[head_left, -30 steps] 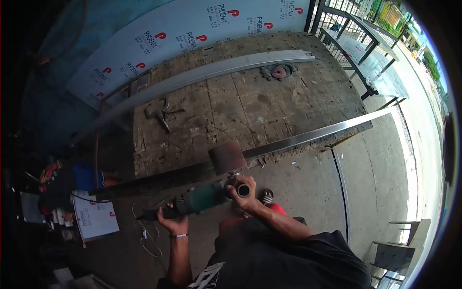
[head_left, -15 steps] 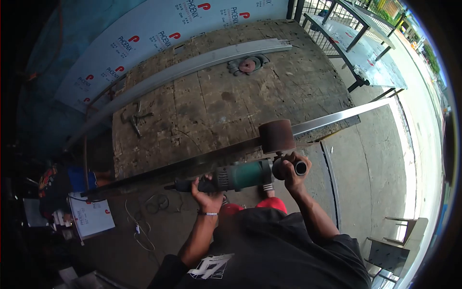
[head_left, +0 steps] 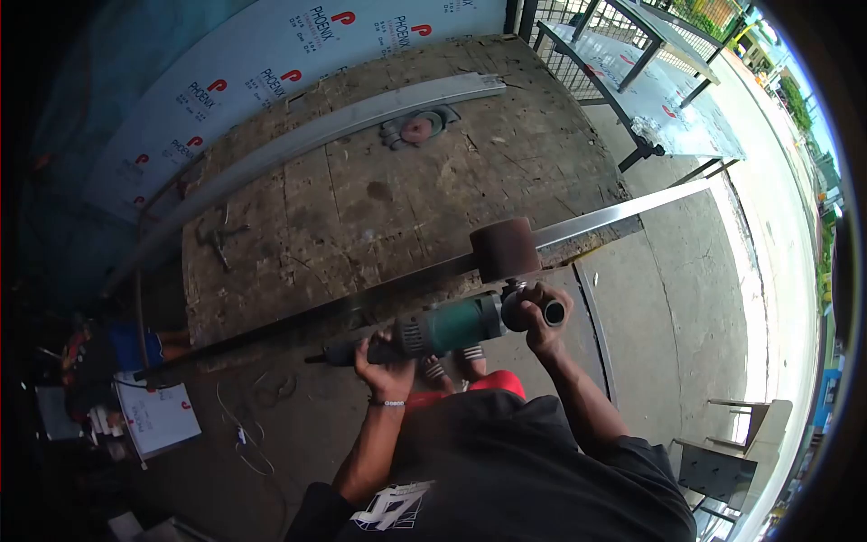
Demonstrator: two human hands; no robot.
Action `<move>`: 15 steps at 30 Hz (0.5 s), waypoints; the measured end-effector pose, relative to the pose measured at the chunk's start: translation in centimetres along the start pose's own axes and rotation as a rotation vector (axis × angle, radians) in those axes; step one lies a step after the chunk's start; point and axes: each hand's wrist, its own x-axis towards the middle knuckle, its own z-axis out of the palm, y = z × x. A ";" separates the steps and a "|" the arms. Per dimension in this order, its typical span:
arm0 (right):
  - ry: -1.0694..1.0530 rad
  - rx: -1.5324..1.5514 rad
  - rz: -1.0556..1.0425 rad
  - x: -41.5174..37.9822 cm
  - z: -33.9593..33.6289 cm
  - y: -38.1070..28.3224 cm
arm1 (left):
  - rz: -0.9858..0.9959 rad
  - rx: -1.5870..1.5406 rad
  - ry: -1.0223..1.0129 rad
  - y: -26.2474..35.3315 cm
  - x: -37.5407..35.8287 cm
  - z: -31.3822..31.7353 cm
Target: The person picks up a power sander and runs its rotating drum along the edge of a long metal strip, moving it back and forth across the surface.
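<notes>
A green and black handheld drum sander (head_left: 456, 326) is held across the front of my body. My left hand (head_left: 384, 361) wraps round its dark rear handle, and my right hand (head_left: 546, 316) grips the front handle, a tube with an open end. The reddish-brown abrasive drum (head_left: 504, 249) lies over a long metal bar (head_left: 614, 214) along the near edge of the wooden table. To the drum's right the bar looks bright, while its left stretch is dark.
On the worn wooden table (head_left: 343, 217) lie a second long metal bar (head_left: 388, 104), a tool with a round reddish disc (head_left: 418, 131) and a clamp-like metal piece (head_left: 219, 239). A cable (head_left: 244, 434) trails across the floor. Another person (head_left: 77, 370) is at lower left; a metal frame table (head_left: 650, 108) stands upper right.
The table and its contents have shifted left in the view. The drum has moved slightly right along the bar. Both hands keep their hold on the drum sander.
</notes>
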 end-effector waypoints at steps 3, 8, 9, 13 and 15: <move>-0.272 0.055 -0.088 -2.9 5.9 -2.1 | 0.067 -0.008 0.026 7.8 -2.2 -1.4; -0.470 0.327 -0.030 -7.2 13.0 -2.5 | 0.287 0.041 0.172 15.5 -5.6 -3.6; -0.484 0.320 -0.034 -7.7 13.7 -2.6 | 0.286 0.043 0.172 16.2 -6.1 -3.7; -0.476 0.342 -0.032 -7.3 14.0 -2.6 | 0.372 0.123 0.152 15.3 -7.3 -2.1; -0.452 0.318 -0.045 -6.2 12.6 -2.0 | 0.346 0.062 0.154 13.7 -6.7 -2.0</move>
